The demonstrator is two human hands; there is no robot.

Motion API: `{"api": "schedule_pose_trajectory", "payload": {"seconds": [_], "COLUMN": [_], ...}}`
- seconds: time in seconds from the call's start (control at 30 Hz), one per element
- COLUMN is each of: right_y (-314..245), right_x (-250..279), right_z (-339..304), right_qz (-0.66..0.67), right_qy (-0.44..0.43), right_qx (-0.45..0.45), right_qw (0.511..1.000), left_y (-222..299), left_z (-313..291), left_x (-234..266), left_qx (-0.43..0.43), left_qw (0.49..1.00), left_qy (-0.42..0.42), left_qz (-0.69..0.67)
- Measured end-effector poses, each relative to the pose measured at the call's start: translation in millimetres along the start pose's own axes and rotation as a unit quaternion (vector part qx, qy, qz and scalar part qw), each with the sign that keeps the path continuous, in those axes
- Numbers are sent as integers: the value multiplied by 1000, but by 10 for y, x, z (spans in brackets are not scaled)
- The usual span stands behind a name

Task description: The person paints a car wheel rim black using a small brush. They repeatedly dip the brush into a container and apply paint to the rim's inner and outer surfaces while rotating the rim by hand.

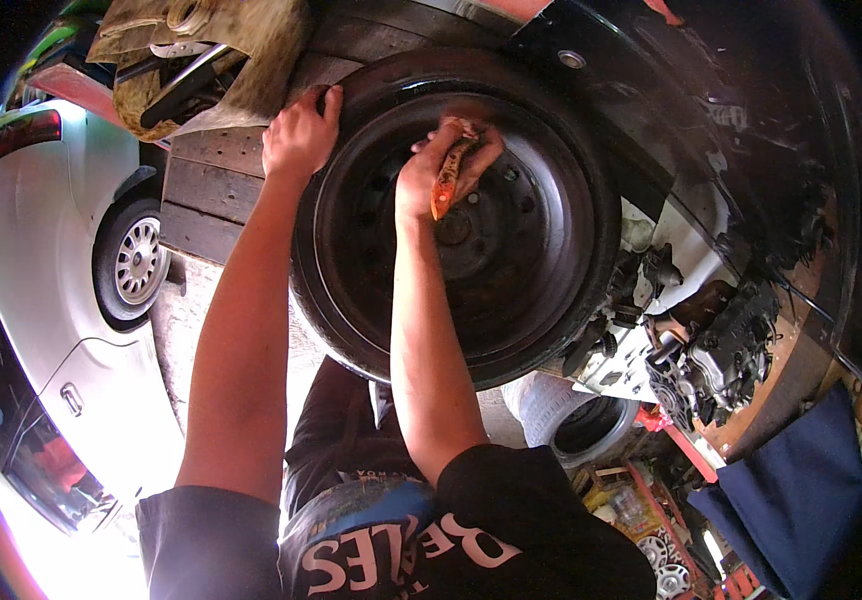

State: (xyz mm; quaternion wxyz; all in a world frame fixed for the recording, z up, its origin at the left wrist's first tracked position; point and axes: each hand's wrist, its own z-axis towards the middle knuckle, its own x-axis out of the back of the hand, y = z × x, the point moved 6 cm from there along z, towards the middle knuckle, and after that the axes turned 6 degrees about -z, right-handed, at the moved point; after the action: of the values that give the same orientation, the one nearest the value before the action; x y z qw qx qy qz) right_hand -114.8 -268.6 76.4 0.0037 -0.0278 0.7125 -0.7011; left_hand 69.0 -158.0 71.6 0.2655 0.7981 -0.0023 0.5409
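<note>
A black steel wheel [541, 285] with its tire [596, 210] lies in front of me, its inner dish facing up. My left hand [299, 135] grips the tire's far left edge, fingers bent over the rubber. Inside the dish, my right hand [451, 165] is closed around the worn orange handle of a brush [446, 188]. Motion smears the brush's head near the far side of the rim, so its bristles are hard to make out. Round holes and a central hub area show in the wheel's middle.
Wooden planks [216, 165] lie under the wheel's far left side. A stained cardboard piece with tools [196, 75] sits beyond. A white car [81, 300] stands at left. Engine parts [711, 350], a loose tire [591, 425] and a dark blue cloth [801, 490] are at right.
</note>
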Motion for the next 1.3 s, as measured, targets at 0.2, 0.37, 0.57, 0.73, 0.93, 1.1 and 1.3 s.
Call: {"api": "schedule_pose_trajectory", "payload": {"seconds": [0.2, 0.37, 0.57, 0.73, 0.93, 1.1, 1.3], "right_y": [35, -130, -62, 184, -134, -21, 51], "right_x": [148, 304, -132, -64, 119, 64, 1], "right_z": [-138, 233, -172, -435, -287, -197, -676], "right_qz": [112, 26, -95, -85, -10, -228, -151], "right_qy": [-163, -16, -137, -254, -177, -145, -329], "right_qx": [-108, 48, -39, -32, -29, 69, -1], "right_qw": [974, 998, 985, 963, 984, 960, 932], "left_y": [17, 66, 8, 27, -66, -58, -30], "left_z": [16, -17, -21, 16, 2, 32, 15], "left_x": [20, 38, 33, -28, -5, -86, -55], "left_qx": [-8, -7, -11, -30, -43, -54, -47], "left_qw": [1000, 1000, 1000, 999, 998, 997, 998], "left_qy": [-5, -7, 0, -10, 11, 17, 10], "left_qz": [3, -19, -25, -22, -41, -43, -45]}}
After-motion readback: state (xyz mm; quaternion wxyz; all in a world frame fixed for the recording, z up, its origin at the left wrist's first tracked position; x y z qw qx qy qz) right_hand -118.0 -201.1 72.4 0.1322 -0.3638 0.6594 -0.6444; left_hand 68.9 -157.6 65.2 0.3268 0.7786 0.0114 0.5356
